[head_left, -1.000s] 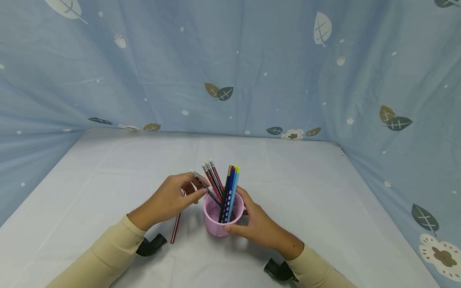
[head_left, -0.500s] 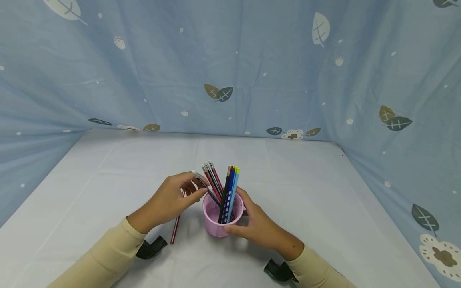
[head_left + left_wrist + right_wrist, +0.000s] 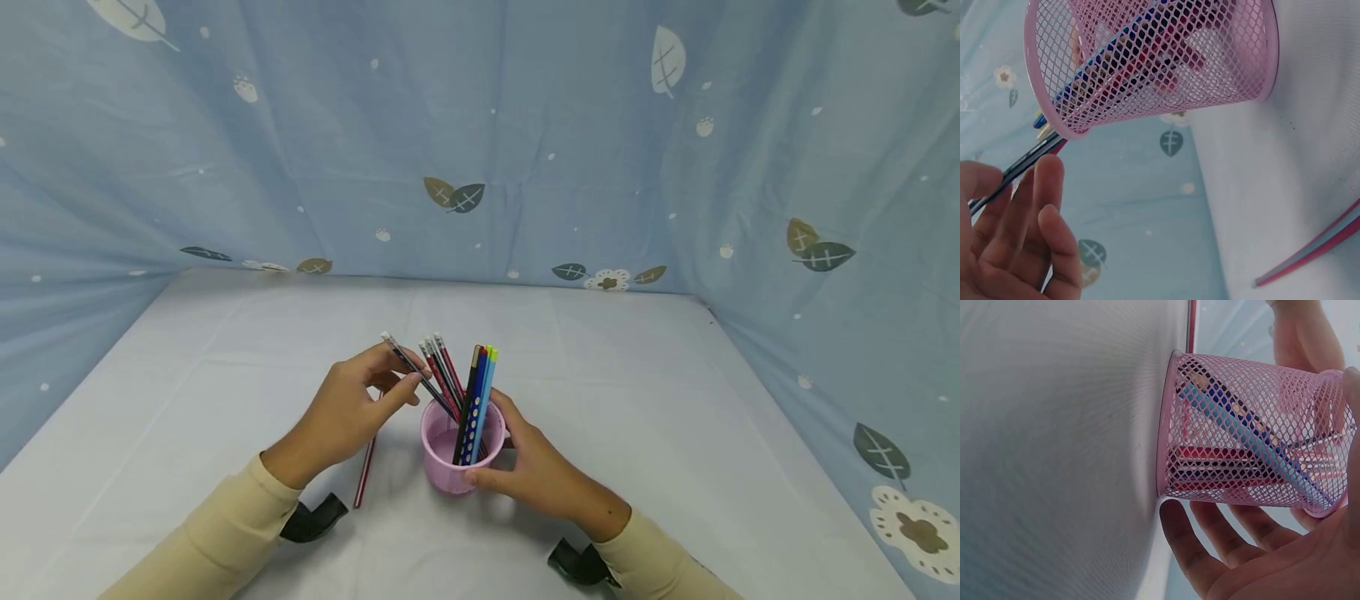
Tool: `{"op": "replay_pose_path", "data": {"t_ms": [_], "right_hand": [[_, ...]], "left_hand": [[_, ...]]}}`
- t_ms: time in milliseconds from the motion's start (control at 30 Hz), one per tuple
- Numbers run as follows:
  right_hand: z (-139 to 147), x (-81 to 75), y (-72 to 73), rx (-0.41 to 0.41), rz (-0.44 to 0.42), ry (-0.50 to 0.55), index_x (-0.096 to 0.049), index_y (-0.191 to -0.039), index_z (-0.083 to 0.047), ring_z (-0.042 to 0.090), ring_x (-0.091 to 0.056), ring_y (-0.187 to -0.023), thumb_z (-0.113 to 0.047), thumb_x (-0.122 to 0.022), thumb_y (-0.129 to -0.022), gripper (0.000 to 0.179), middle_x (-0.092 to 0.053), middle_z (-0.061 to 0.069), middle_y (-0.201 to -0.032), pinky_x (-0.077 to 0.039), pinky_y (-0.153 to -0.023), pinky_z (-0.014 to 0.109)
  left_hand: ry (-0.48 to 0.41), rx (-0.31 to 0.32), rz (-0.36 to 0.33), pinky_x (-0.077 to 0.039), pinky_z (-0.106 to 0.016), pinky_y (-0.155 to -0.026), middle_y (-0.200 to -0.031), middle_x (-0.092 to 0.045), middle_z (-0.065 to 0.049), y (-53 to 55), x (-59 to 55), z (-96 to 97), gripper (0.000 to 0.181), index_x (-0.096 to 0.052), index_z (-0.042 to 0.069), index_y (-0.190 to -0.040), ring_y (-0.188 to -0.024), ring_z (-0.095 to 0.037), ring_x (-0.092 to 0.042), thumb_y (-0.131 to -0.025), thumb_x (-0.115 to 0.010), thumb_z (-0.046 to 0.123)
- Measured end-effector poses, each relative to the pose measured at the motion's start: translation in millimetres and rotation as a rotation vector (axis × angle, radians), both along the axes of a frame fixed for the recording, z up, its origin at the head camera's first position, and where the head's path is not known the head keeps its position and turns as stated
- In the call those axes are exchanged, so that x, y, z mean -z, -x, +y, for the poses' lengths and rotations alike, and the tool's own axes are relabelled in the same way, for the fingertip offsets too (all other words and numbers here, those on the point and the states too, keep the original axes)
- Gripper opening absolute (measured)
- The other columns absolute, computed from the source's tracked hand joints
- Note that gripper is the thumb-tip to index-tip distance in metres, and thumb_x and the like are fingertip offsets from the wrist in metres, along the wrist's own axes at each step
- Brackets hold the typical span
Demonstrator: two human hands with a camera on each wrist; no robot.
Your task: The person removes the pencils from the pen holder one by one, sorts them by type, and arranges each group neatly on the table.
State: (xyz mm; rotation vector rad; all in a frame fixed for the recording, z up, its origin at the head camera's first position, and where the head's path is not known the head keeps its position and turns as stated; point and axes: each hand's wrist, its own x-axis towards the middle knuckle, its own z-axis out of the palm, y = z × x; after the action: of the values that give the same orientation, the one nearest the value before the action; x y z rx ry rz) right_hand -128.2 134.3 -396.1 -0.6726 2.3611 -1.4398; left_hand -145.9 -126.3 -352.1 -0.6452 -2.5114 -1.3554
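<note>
My left hand (image 3: 341, 417) pinches a dark pencil (image 3: 400, 352) with a white eraser end between thumb and fingers. The pencil slants, its lower end inside the rim of a pink mesh pencil holder (image 3: 444, 477). In the left wrist view the dark pencil (image 3: 1029, 157) passes over the holder's rim. My right hand (image 3: 551, 479) grips the holder from the right, thumb at the front near the rim. Several pencils (image 3: 1229, 465) stand in it, some red and black, others blue. A red pencil (image 3: 365, 477) lies on the table below my left hand.
White cloth (image 3: 637, 375) covers the table. Behind it and at the sides hangs a blue curtain (image 3: 570, 167) with leaf prints. Dark wrist-worn pieces (image 3: 315, 518) sit under both forearms.
My left hand has moved up and left, drawing the dark pencil partly up from the holder. My right hand and the holder stay nearly in place.
</note>
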Motion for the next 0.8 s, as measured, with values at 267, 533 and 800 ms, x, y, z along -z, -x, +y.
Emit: {"op": "replay_pose_path", "data": {"t_ms": [267,533,800], "right_hand": [[-1.1,0.0,0.0,0.011,-0.017,-0.019,-0.014,-0.153,-0.047,0.019,-0.048,-0.137,-0.038,-0.08,-0.085,0.095,-0.043,-0.007,-0.153,-0.037,-0.113,0.057],[-1.3,-0.7,-0.7,0.005,-0.006,-0.015,-0.014,-0.154,-0.046,0.02,-0.048,-0.138,-0.035,-0.081,-0.085,0.096,-0.042,-0.005,-0.154,-0.037,-0.113,0.057],[-1.0,-1.0,-1.3,0.011,-0.009,-0.02,-0.014,-0.154,-0.046,0.02,-0.049,-0.136,-0.037,-0.08,-0.085,0.096,-0.043,-0.006,-0.153,-0.038,-0.112,0.057]], "left_hand": [[-0.117,-0.003,0.074,-0.052,-0.027,-0.068,-0.1,-0.073,0.001,-0.2,-2.8,-1.9,0.02,-0.062,0.013,-0.119,-0.075,-0.006,-0.07,-0.099,-0.062,0.012],[-0.298,-0.043,0.081,-0.052,-0.017,-0.085,-0.094,-0.069,-0.004,-3.4,-13.4,-4.0,0.017,-0.061,0.007,-0.118,-0.084,-0.01,-0.069,-0.101,-0.058,0.008],[-0.408,-0.089,0.099,-0.055,-0.022,-0.071,-0.094,-0.065,-0.001,-0.7,-19.6,-9.8,0.019,-0.058,0.001,-0.12,-0.08,-0.012,-0.065,-0.102,-0.054,0.005]]}}
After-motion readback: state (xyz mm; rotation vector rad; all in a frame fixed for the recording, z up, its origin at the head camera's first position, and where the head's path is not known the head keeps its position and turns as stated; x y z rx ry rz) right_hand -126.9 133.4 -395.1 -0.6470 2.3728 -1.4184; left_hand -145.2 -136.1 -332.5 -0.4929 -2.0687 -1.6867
